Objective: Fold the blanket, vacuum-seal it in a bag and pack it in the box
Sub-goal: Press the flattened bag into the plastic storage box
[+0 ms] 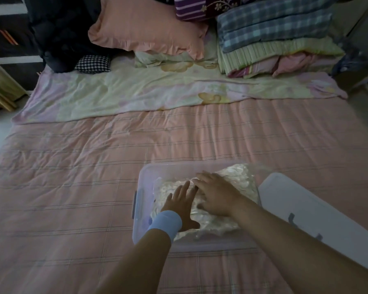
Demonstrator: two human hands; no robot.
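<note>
The crinkly clear vacuum bag of blanket (240, 179) lay in the translucent lilac plastic box (141, 187); left hand (183, 206) and right hand (216, 195) pressed it with flat open fingers; probably stiff, slippery; grip its edges.

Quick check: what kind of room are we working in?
Most likely a bedroom: the box sits on a pink-covered bed, with a pink pillow and stacked folded bedding at its head.

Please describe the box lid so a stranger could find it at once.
Start at the pink bed. Near its front edge stands a clear box; the lid lies just right of it. It is the only white, hard panel there.
</note>
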